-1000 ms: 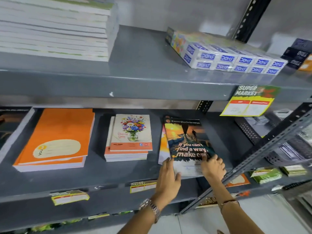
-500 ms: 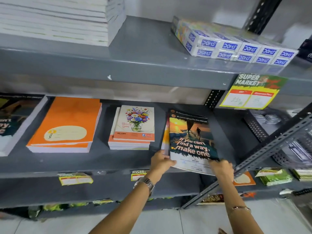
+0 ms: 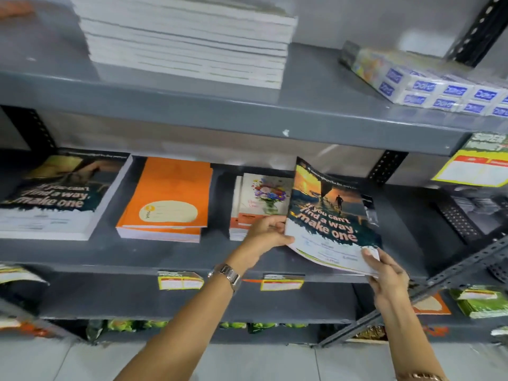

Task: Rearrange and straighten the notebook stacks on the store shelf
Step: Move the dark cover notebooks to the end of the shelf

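A sunset-cover notebook (image 3: 328, 215) reading "If you can't find a way, make one" is tilted up off the grey middle shelf (image 3: 176, 254). My left hand (image 3: 268, 233) grips its left edge and my right hand (image 3: 384, 270) pinches its lower right corner. Left of it lies a floral notebook stack (image 3: 259, 200), partly hidden by the lifted cover. Further left are an orange notebook stack (image 3: 167, 199) and a thick stack with the same sunset cover (image 3: 57, 196).
The upper shelf (image 3: 316, 105) carries a tall white notebook stack (image 3: 189, 42) and wrapped blue-label boxes (image 3: 431, 83). Yellow price tags (image 3: 475, 166) hang at right. A slanted metal brace (image 3: 453, 276) crosses near my right hand. Green packets (image 3: 481, 301) lie lower right.
Both hands have lifted the sunset notebook from lying flat to tilted up off the shelf. The view has swung left, bringing the left sunset stack into sight.
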The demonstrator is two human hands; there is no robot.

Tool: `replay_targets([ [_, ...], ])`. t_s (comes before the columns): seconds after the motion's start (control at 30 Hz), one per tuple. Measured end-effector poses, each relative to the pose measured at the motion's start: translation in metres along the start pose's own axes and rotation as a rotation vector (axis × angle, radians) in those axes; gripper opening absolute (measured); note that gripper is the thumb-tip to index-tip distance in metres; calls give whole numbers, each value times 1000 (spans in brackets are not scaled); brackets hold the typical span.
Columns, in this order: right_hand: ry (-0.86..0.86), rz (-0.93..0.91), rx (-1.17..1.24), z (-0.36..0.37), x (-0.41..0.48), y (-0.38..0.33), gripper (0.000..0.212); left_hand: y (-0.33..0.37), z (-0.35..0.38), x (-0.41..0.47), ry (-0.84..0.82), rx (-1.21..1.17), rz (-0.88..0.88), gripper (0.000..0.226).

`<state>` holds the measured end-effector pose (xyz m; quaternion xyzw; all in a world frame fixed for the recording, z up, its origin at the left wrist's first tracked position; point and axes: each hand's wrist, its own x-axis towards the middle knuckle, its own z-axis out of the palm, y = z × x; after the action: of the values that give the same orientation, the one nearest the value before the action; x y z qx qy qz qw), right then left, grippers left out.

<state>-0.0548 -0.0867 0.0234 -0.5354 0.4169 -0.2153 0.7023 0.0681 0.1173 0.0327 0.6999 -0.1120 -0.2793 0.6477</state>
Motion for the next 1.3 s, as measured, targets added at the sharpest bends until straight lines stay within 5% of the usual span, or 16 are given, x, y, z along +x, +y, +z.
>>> replay_targets([
  [0.13,-137,-109,-60,76,-28,1,53,-2,-93,-15,106,-1,31,48],
  [0.33,-441,-124,-157,221,-80,34,32,-11,-250,-66,358,-13,21,58],
  [0.73,-613,-134,-350,452,-177,101,25,-40,-465,-142,685,-117,-181,41],
  [1.03,-609,-67,-803,484,-193,141,39,-69,-496,-138,754,112,-298,29],
  [1.2,-593,-267,-1036,478,-208,142,50,-74,-487,-127,948,571,-268,37],
  [1.3,-572,-412,-1073,455,-224,138,58,-57,-460,-113,1042,670,-107,47],
])
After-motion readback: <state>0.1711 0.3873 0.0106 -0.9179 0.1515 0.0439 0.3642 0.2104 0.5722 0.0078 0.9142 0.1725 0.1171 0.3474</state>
